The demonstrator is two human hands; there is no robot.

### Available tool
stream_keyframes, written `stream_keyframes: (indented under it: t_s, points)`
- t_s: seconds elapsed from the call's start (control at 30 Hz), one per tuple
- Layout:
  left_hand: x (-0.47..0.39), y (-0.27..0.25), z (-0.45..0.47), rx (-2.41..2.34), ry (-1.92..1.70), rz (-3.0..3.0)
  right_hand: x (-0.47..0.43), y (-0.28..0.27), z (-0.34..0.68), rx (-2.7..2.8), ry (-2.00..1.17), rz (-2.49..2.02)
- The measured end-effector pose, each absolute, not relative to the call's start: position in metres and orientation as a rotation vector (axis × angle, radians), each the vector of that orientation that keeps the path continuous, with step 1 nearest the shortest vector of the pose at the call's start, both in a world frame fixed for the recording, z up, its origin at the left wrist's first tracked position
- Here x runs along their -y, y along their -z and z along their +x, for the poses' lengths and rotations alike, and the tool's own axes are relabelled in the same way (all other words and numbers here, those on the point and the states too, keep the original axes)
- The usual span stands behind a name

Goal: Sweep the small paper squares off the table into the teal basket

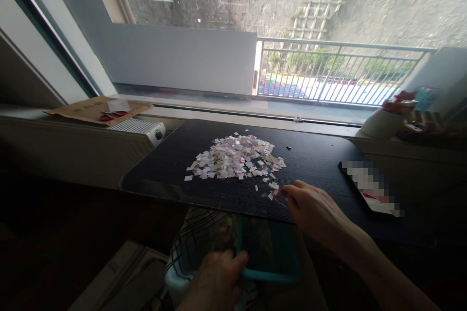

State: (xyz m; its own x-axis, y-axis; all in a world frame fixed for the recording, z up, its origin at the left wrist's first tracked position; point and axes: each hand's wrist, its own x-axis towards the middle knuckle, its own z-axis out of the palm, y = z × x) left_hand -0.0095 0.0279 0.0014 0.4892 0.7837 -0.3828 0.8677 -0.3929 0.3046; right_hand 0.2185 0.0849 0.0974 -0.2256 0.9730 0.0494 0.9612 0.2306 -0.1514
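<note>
A broad heap of small cut paper pieces (pixel 237 155) lies on the dark table (pixel 160 170). At the heap's near right, my right hand (pixel 314 204) is closed, its fingertips low over the tabletop beside a few loose scraps (pixel 273 188). A thin, see-through piece (pixel 280 199) with a pinkish tint shows at those fingers. Below the table's front edge, my left hand (pixel 219 274) grips the side of a teal plastic box (pixel 272 276), its thumb on the rim. The inside of the box is too dark to make out clearly.
A phone-like dark object (pixel 368 189), partly blurred out, lies on the table's right. Red-handled scissors (pixel 113 115) rest on a brown paper envelope (pixel 80 107) at the left sill. A white vase (pixel 381 124) stands at the right. A pale bin (pixel 178 279) sits under the table edge.
</note>
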Motion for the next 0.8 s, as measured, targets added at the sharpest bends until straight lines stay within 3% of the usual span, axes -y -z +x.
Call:
stream_keyframes:
  t_s: [0.8]
  points:
    - [-0.025,0.0,-0.006,-1.394,0.212,2.298,-0.086,-0.098,0.22,2.315,-0.086,-1.977]
